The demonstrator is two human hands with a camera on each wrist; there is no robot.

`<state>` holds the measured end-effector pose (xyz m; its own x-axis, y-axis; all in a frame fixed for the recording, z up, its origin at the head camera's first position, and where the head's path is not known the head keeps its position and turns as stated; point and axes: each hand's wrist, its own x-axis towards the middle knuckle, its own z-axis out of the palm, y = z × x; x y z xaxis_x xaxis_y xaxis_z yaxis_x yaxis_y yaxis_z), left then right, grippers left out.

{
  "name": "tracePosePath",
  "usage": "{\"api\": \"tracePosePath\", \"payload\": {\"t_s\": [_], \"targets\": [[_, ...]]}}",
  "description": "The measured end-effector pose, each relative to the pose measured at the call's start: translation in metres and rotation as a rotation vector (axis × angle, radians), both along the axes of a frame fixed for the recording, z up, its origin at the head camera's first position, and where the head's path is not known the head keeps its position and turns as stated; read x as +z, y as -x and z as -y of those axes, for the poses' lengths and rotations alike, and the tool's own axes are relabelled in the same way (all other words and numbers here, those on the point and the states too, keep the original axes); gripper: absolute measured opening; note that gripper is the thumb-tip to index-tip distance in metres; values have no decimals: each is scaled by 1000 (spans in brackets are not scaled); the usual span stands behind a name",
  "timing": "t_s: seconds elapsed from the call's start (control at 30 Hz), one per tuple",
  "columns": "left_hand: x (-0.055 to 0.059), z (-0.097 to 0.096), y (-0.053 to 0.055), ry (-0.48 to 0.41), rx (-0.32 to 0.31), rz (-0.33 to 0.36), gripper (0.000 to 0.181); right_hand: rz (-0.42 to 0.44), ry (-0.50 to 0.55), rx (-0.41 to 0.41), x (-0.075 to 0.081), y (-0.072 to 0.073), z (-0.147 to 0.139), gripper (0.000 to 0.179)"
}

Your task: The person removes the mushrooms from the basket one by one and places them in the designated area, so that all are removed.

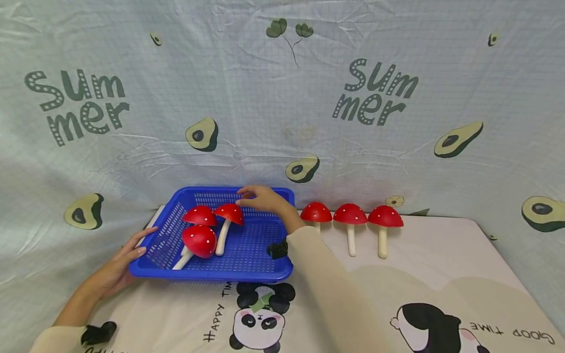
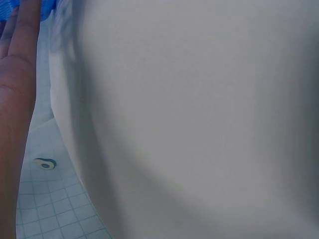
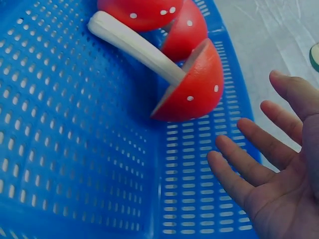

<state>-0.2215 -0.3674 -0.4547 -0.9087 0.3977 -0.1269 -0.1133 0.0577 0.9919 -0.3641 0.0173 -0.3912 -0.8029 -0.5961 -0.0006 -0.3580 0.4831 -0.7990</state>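
A blue plastic basket [image 1: 260,250] with slotted walls holds three toy mushrooms with red, white-dotted caps and pale stems. One mushroom [image 1: 230,213] leans its cap toward the back wall; the other two, a rear mushroom [image 1: 199,215] and a front mushroom [image 1: 200,241], lie close together on the left. Over the basket's back wall, just right of the leaning mushroom, my right hand [image 1: 262,200] has its fingers spread, and the right wrist view shows its palm bare. Outside the left rim my left hand [image 1: 116,269] rests its extended fingers and thumb against the basket.
To the right of the basket, three more mushrooms stand in a row by the back curtain: a left one [image 1: 316,213], a middle one [image 1: 350,215] and a right one [image 1: 385,218]. A printed cloth [image 1: 423,274] covers the table. The avocado-patterned curtain [image 1: 247,98] rises behind it.
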Motion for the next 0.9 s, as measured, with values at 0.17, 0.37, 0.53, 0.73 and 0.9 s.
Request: {"api": "tracePosePath", "payload": {"t_s": [0.17, 0.37, 0.53, 0.73, 0.9], "targets": [[-1, 1, 0, 0, 4, -1, 49, 56, -7, -17, -6, -1, 7, 50], [0, 1, 1, 29, 25, 4, 50, 53, -68, -9, -14, -1, 15, 49], [0, 0, 1, 51, 40, 11, 50, 97, -57, -9, -20, -1, 20, 51], [0, 0, 1, 38, 35, 2, 51, 131, -63, 1, -24, 2, 25, 58], [-1, 0, 1, 38, 34, 7, 51, 206, -73, 5, -24, 1, 26, 62]]}}
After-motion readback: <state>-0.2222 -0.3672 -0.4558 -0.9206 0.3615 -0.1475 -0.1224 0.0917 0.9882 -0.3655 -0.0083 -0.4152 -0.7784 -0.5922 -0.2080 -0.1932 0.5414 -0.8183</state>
